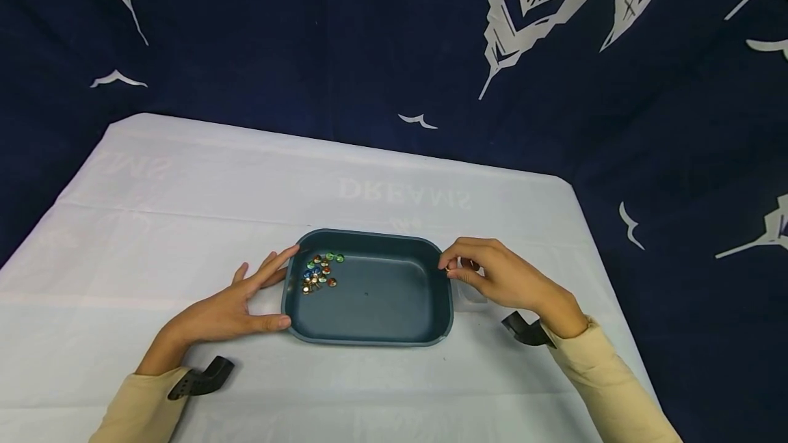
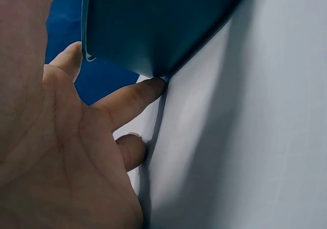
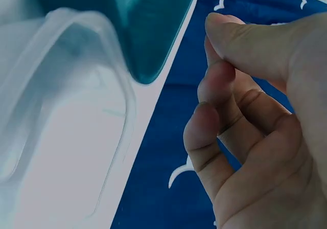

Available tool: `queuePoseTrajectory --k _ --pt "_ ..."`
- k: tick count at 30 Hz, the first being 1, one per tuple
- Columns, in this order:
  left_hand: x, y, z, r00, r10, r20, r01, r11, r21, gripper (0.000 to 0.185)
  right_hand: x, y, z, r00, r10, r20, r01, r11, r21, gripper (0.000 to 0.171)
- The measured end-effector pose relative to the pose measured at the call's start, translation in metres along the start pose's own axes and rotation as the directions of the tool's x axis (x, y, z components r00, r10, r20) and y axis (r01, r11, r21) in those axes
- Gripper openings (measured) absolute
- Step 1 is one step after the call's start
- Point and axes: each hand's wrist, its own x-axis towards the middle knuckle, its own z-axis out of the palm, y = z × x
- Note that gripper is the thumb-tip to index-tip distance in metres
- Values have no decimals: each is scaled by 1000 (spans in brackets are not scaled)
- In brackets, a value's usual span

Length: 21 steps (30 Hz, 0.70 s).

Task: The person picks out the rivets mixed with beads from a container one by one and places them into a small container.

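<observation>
A dark teal rectangular tray (image 1: 375, 313) lies on the white-covered table. Shiny glass gems (image 1: 317, 271) in green, blue, amber and gold cluster inside at its left end. With fingers spread and fairly straight, my left hand (image 1: 228, 313) touches the tray's left side; the left wrist view shows a fingertip (image 2: 156, 86) at the tray's lower edge. Over the right rim, my right hand (image 1: 501, 282) pinches a small amber glass gem (image 1: 449, 268) between thumb and forefinger. The right wrist view hides the gem behind the thumb (image 3: 240, 37), with the other fingers curled.
A clear plastic container (image 3: 115, 50) stands against the tray's right side, partly beneath my right hand in the head view. A white cloth (image 1: 215, 176) covers the table. Behind it hangs a dark blue curtain (image 1: 308, 39) with white building and bird prints.
</observation>
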Motion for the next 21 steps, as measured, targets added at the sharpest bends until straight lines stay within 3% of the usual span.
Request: queuePoseTrajectory --k 8,21 --pt "0 0 -1 1000 2 2 -2 1000 -4 100 -19 12 -6 997 65 -51 -67 997 -31 12" --pt "0 2 2 1000 -4 -7 4 1000 3 100 -40 23 -9 991 75 -106 -82 995 -60 23"
